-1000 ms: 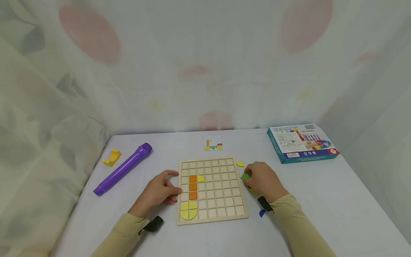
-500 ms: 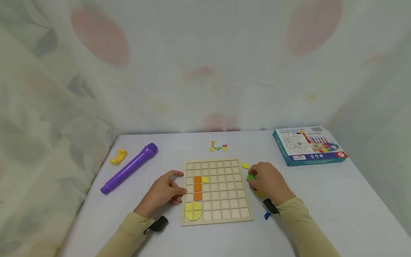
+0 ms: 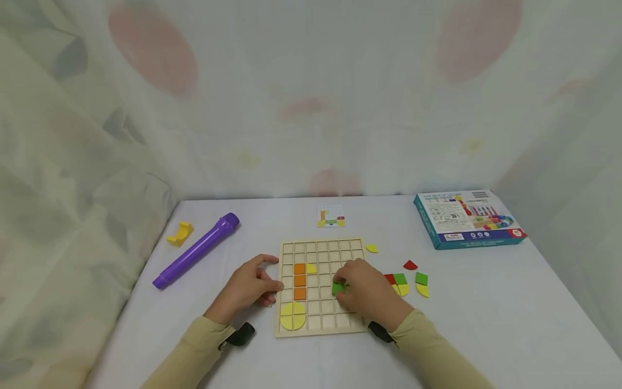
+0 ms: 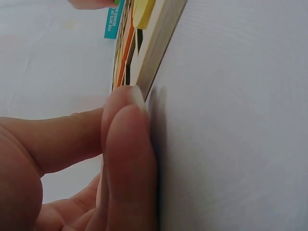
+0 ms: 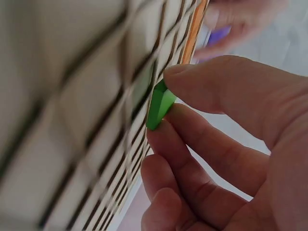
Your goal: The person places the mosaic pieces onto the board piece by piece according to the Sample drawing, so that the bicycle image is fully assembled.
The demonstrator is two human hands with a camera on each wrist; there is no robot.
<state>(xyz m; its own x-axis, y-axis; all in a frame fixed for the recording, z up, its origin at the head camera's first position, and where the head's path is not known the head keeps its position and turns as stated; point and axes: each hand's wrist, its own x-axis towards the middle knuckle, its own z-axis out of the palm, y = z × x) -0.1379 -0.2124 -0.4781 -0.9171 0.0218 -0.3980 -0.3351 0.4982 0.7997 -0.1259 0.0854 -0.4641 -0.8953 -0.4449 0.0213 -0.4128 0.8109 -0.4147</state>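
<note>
My right hand (image 3: 371,292) pinches a green square tile (image 3: 337,288) between thumb and fingers, over the right half of the wooden grid board (image 3: 320,332). In the right wrist view the green tile (image 5: 161,107) is tilted and close to the grid's surface. At the board's left edge, my left hand (image 3: 245,289) rests with thumb and index finger spread; fingertips (image 4: 126,108) touch the board's side (image 4: 156,43) in the left wrist view. Orange squares (image 3: 299,280) form a column in the grid. Beside the top one sits a yellow quarter-circle (image 3: 311,268); a yellow circle of quarter pieces (image 3: 292,316) fills the lower left.
Right of the board lie a yellow quarter piece (image 3: 371,248), a red piece (image 3: 410,265), green squares (image 3: 421,279) and further yellow pieces (image 3: 423,290). A pattern card (image 3: 331,216) lies behind the board. A purple tube (image 3: 196,251), yellow holder (image 3: 180,234) and printed box (image 3: 468,220) stand around.
My right hand has carried the green tile leftward from the table onto the board's right half, uncovering loose pieces. My left hand stays at the board's left edge.
</note>
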